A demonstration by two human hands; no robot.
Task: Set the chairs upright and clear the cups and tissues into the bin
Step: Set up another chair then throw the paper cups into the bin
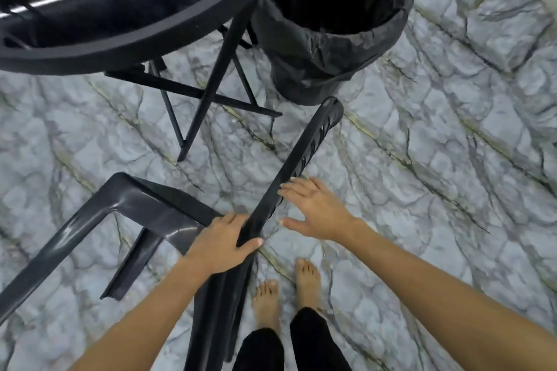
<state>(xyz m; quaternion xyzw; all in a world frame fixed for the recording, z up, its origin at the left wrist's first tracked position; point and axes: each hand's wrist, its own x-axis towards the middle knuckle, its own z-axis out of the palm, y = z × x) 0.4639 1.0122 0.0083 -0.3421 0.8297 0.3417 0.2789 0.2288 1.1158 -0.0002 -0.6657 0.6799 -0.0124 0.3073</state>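
Note:
A dark grey plastic chair [144,208] stands low in the middle of the view, seen from above, with its armrest bending to the left. My left hand [223,242] is shut on the near end of the chair's slotted backrest top [304,147]. My right hand [316,208] rests its spread fingers against the same rail a little farther along, thumb apart, not wrapped around it. A black bin [328,45] lined with a black bag stands just beyond the far end of the backrest. No cups or tissues are in view.
A round black table [126,39] with thin folding legs [208,93] fills the top left, next to the bin. The floor is grey veined marble. My bare feet [286,289] stand right behind the chair.

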